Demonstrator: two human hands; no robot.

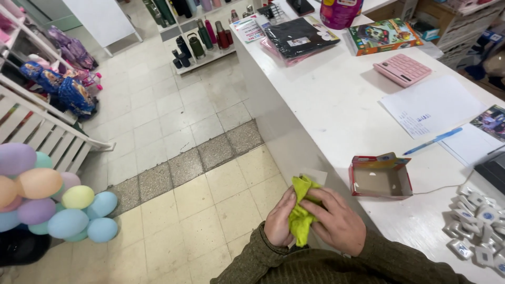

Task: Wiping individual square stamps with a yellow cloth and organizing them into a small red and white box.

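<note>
Both my hands hold a crumpled yellow-green cloth [301, 210] in front of me, just off the left edge of the white counter [336, 105]. My left hand [279, 218] grips the cloth from the left. My right hand [336, 221] closes over it from the right, fingers wrapped across its top. A small pale card or tag [313, 175] sticks up behind the cloth. An open, empty red-edged cardboard box [380, 176] sits on the counter just right of my hands.
On the counter lie a blue pen [433, 141], white paper sheets [432, 105], a pink calculator [402, 69], a black folder [300, 36], a colourful box [382, 36] and several small white tiles [476, 226]. Pastel balloons [47, 202] are at left, bottles [202, 39] on a low floor shelf.
</note>
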